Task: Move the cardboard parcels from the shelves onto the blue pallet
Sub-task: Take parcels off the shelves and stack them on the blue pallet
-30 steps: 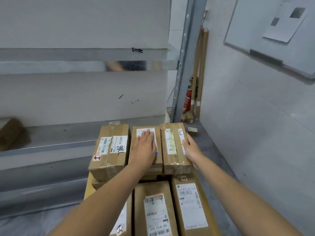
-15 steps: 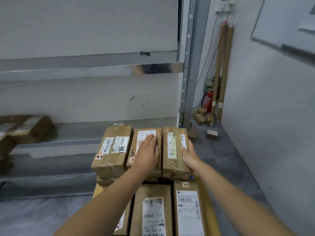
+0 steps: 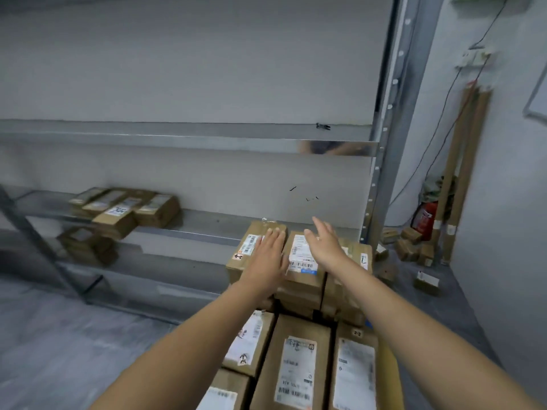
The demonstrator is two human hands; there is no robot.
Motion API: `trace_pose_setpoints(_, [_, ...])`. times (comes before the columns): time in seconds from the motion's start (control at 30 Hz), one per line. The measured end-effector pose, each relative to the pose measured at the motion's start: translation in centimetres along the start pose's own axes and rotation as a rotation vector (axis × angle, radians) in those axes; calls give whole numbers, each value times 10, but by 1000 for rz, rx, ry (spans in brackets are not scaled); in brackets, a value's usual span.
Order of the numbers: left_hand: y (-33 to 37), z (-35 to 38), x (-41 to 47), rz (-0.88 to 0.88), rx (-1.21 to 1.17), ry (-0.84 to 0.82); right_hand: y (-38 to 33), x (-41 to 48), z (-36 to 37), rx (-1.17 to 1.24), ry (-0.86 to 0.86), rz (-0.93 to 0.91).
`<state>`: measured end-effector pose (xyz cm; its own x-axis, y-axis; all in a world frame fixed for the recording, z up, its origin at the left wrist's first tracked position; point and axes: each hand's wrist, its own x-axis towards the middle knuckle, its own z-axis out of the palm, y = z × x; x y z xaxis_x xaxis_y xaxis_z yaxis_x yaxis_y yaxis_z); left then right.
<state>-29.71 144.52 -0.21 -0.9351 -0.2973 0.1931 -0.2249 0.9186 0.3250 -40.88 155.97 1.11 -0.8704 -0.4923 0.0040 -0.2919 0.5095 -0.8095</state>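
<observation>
- Right now my left hand [image 3: 268, 255] lies palm down on the left parcel [image 3: 250, 242] of the far top row. Its fingers [image 3: 275, 236] are straight and close together, gripping nothing, and the forearm reaches in from the lower left.
- My right hand [image 3: 325, 247] is raised over the middle parcel [image 3: 302, 257] and the right parcel [image 3: 359, 257]. It is tilted, with its fingers straight, a little spread and pointing away from me, and it holds nothing. Whether its heel touches the cardboard I cannot tell.
- Both arms are stretched forward and nearly parallel, the wrists close together above the stack.
- Those three parcels sit side by side and touching, white labels up, as the top layer of a stack directly in front of me, just before the metal shelves [image 3: 189, 143].
- Nearer to me and lower, a near row of parcels [image 3: 296, 362] lies lengthwise with labels up, pressed against one another beneath my forearms.
- The blue pallet is hidden under the stack, so I cannot make it out.
- More cardboard lies on the shelving to my left. A cluster of shelf parcels [image 3: 124, 207] sits on one level and a lower pile [image 3: 85, 245] on the level beneath, both blurred and well apart from my hands.
- In the right corner a red fire extinguisher [image 3: 426, 217] stands near the wall, with small boxes [image 3: 411, 244] scattered on the floor beside it.
</observation>
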Motion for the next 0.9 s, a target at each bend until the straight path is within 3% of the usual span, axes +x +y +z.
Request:
trace_pose_setpoints(0.23, [-89,-71,-41,-75,102,134,-97,-20,74,8,-139,-205])
trace_pose_setpoints(0.5, [-274,-159,-138,-300,172,236,-230,-51,239,-46,-248,-347])
trace_pose_setpoints(0.7, [-411,-223,-210,-347,134,226,-323,-73,365,-43,-307,-425])
trace_pose_setpoints(0.9, [-501,-257,-248,-395,78,215,-364,-84,453,-111,-388,-427])
